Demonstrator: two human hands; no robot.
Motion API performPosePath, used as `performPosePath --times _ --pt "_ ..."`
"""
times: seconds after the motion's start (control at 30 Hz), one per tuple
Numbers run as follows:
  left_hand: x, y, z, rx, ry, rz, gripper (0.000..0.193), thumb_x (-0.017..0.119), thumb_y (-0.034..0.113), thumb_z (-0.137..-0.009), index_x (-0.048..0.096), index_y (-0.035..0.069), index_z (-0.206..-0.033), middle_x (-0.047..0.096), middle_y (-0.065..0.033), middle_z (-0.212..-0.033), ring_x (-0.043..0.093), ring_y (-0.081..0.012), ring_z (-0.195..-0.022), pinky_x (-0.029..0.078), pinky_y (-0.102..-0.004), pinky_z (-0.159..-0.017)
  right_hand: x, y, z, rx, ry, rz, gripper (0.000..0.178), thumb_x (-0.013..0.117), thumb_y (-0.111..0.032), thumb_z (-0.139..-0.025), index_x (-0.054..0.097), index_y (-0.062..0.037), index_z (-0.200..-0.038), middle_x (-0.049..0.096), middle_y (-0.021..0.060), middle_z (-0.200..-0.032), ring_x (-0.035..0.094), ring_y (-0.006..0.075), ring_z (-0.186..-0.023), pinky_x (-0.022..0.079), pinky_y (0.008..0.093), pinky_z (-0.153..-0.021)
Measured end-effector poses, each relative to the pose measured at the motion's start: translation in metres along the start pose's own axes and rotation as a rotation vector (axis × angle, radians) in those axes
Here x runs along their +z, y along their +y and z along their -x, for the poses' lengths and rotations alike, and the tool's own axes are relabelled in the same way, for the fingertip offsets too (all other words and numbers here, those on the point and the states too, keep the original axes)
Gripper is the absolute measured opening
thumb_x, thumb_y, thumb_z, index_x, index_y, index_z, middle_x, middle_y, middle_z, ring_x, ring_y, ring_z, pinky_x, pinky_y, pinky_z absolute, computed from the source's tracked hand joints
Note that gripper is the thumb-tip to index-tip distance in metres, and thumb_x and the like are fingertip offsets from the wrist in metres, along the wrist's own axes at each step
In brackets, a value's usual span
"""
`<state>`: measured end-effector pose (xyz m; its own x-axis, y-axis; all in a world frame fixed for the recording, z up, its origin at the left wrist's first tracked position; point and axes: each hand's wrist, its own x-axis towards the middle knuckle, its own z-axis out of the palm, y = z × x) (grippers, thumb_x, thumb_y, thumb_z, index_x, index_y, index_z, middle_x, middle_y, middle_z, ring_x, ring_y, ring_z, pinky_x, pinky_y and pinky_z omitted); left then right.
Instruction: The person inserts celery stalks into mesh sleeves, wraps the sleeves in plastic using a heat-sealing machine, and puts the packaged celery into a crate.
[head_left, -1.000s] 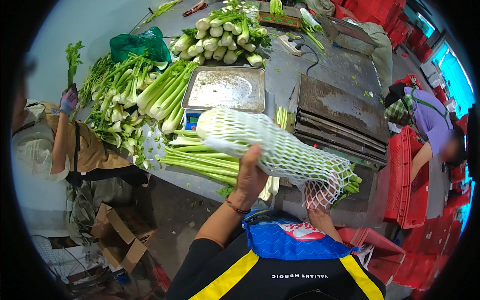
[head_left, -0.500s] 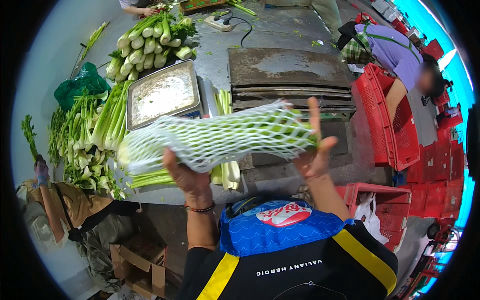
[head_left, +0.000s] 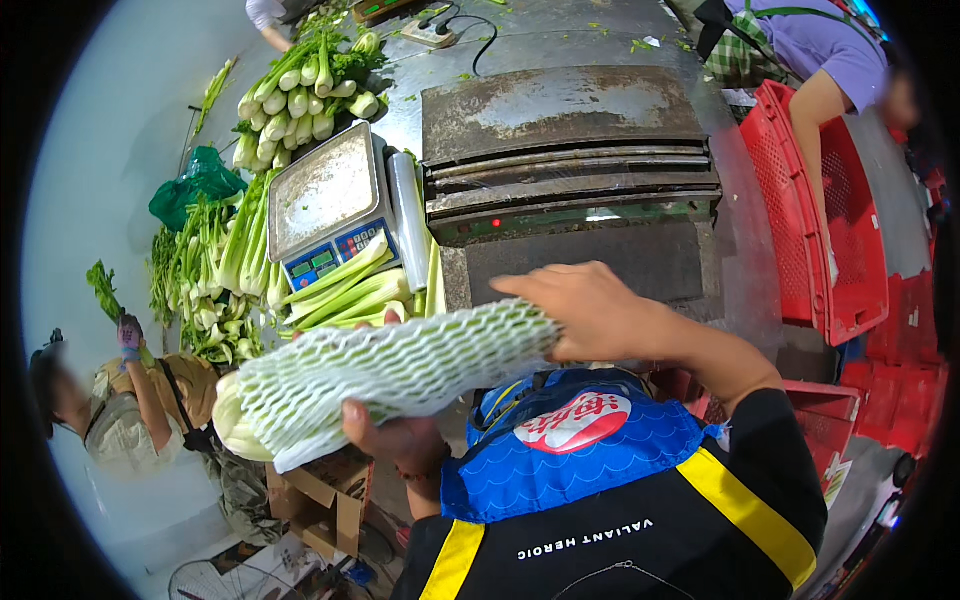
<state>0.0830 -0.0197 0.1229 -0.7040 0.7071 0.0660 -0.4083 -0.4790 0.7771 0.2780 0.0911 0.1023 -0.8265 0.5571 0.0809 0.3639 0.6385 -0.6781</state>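
Note:
A celery bunch (head_left: 390, 365) in a white foam net sleeve lies across my body, its pale root end bare at the left. My left hand (head_left: 395, 435) supports it from below, the thumb on the near side and fingertips showing beyond the far side. My right hand (head_left: 590, 315) is closed over the sleeve's right end, hiding the tips of the stalks. Beyond the bunch, loose celery stalks (head_left: 350, 290) lie at the table edge in front of a digital scale (head_left: 325, 195).
A roll of clear film (head_left: 407, 225) stands beside a metal wrapping machine (head_left: 570, 150). Piled celery (head_left: 300, 105) and a green plastic bag (head_left: 195, 187) are at the left. Red crates (head_left: 800, 200) stand at the right, where a person in purple reaches in. Another person holds celery at far left.
The sleeved bunch has come nearer to my body, and its root end now sticks out at the left. My right hand has gone from spread fingers to closing over the right end.

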Motion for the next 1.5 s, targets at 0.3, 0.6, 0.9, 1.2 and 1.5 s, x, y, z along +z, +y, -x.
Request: performPosePath --times 0.3,0.6,0.9,1.2,1.5 --pt "-0.015 -0.026 -0.002 -0.175 0.058 0.027 0.083 0.054 0.053 -0.085 0.019 0.017 -0.151 0.046 -0.0181 -0.138 0.044 -0.0441 -0.128 0.032 -0.0549 -0.110 -0.045 -0.048 -0.017 -0.250 0.003 0.035 0.127 0.090 -0.028 -0.054 0.012 -0.0227 -0.153 0.029 0.0222 -0.148 0.027 0.0434 -0.138 0.017 0.0624 -0.112" --pt "0.015 -0.076 -0.080 -0.273 -0.398 0.073 0.082 0.064 0.048 -0.085 0.028 0.012 -0.148 0.040 -0.0099 -0.146 0.039 -0.0286 -0.135 0.034 -0.0503 -0.111 -0.057 0.045 -0.034 0.139 0.159 0.142 0.053 0.074 -0.015 -0.063 0.058 -0.0146 -0.113 0.068 0.0150 -0.092 0.066 0.0362 -0.084 0.053 0.0450 -0.072" --pt "0.080 -0.159 -0.228 -0.873 -0.740 0.055 0.055 0.058 0.034 -0.095 0.043 -0.003 -0.133 0.055 -0.0196 -0.129 0.062 -0.0328 -0.109 0.051 -0.0415 -0.096 -0.162 0.164 -0.115 0.304 0.233 0.595 0.053 0.075 -0.015 -0.063 0.059 -0.0171 -0.114 0.069 0.0153 -0.082 0.065 0.0383 -0.080 0.051 0.0481 -0.071" --pt "0.090 -0.174 -0.282 0.772 -1.203 -1.543 0.080 0.083 0.023 -0.065 0.045 0.004 -0.133 0.050 -0.0166 -0.131 0.044 -0.0344 -0.127 0.036 -0.0413 -0.107 -0.125 0.257 -0.119 0.367 0.143 0.492 0.063 0.078 -0.012 -0.065 0.051 -0.0153 -0.122 0.063 0.0161 -0.106 0.059 0.0362 -0.103 0.047 0.0470 -0.081" --pt "0.104 -0.224 -0.305 0.707 -1.326 -1.658 0.089 0.078 0.061 -0.062 0.053 0.004 -0.126 0.058 -0.0157 -0.115 0.056 -0.0336 -0.107 0.045 -0.0426 -0.093 -0.109 0.252 -0.117 0.027 0.181 0.741 0.085 0.077 -0.027 -0.073 0.033 -0.0261 -0.147 0.046 0.0107 -0.137 0.042 0.0314 -0.129 0.035 0.0444 -0.105"
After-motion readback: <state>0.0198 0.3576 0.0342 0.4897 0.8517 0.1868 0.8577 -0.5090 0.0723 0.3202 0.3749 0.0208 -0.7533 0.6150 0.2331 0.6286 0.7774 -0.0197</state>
